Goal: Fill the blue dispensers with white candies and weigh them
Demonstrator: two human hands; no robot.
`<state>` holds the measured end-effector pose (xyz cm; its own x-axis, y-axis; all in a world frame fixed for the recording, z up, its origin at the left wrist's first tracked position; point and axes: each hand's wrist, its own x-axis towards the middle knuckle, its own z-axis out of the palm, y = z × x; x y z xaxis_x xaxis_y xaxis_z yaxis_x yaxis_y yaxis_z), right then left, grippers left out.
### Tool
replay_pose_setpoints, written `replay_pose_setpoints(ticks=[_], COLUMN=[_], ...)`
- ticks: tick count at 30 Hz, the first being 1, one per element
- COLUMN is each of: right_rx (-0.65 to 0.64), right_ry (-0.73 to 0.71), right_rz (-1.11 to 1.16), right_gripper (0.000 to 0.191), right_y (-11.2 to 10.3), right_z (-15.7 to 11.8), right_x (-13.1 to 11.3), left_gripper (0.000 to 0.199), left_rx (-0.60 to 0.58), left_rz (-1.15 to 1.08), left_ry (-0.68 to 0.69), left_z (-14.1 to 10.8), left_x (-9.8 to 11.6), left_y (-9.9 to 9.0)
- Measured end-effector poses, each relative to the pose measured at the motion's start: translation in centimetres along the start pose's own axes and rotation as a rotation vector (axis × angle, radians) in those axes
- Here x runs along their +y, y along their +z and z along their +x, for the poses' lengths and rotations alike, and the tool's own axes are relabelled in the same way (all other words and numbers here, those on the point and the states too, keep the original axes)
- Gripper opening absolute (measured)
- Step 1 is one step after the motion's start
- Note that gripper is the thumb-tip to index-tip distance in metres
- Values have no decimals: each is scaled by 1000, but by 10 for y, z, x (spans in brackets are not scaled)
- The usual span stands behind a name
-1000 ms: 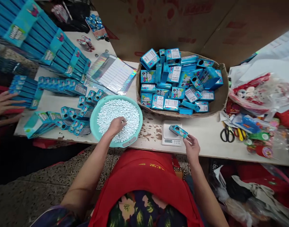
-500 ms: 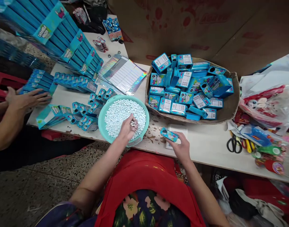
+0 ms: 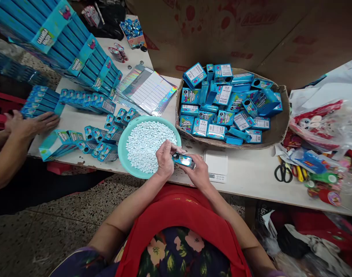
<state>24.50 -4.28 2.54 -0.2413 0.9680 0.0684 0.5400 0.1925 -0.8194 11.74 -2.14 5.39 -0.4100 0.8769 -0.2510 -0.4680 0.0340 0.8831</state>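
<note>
A small blue box (image 3: 183, 160) with a dark round hole in its end is held between my hands, over the right rim of the green bowl. My right hand (image 3: 199, 169) is wrapped round its right end. At its left end, by the hole, is my left hand (image 3: 166, 158), with its fingers curled together; whatever they hold is hidden. White candies (image 3: 144, 144) fill much of the bowl (image 3: 123, 154). On the table to the right of my hands lies a white scale (image 3: 219, 165).
A cardboard tray (image 3: 282, 127) of blue boxes stands behind the scale. Shiny printed sheets (image 3: 150, 90), small boxes (image 3: 107, 152) and tall stacked packs (image 3: 78, 61) are at the left, near another person's hands (image 3: 34, 123). Black scissors (image 3: 283, 173) lie at the right.
My left hand has come out of the candies and moved right to the box. My right hand has brought the box left from over the scale, which now shows more fully.
</note>
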Motion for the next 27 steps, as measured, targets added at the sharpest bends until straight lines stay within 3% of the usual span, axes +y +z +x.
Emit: replay_pose_setpoints(ticks=[3, 6, 9, 12, 15, 18, 23, 27], right_rx=[14, 42, 132, 247, 308, 314, 402, 577], right_ry=[20, 71, 189, 276, 325, 346, 409, 662], right_rz=[77, 157, 153, 54, -12, 0, 27, 155], right_gripper=[32, 33, 35, 34, 34, 40, 73, 53], right_y=[-4, -17, -40, -62, -76, -83, -95, -104], right_z=[-2, -12, -31, -48, -58, -64, -83, -107], right_x=[4, 20, 53, 95, 127, 137, 132, 141], left_gripper=[38, 35, 29, 21, 21, 23, 21, 20], left_rx=[-20, -6, -20, -88, -175, -192, -182, -194], left_rz=[-7, 111, 513, 1074, 1338, 1395, 1393, 1392], left_ry=[-7, 38, 74, 269, 430, 495, 515, 496], left_z=[4, 18, 36, 46, 43, 35, 35, 42], left_x=[5, 6, -3, -21, -40, -52, -51, -45], left_y=[3, -12, -48, -85, -103, -103, -93, -88])
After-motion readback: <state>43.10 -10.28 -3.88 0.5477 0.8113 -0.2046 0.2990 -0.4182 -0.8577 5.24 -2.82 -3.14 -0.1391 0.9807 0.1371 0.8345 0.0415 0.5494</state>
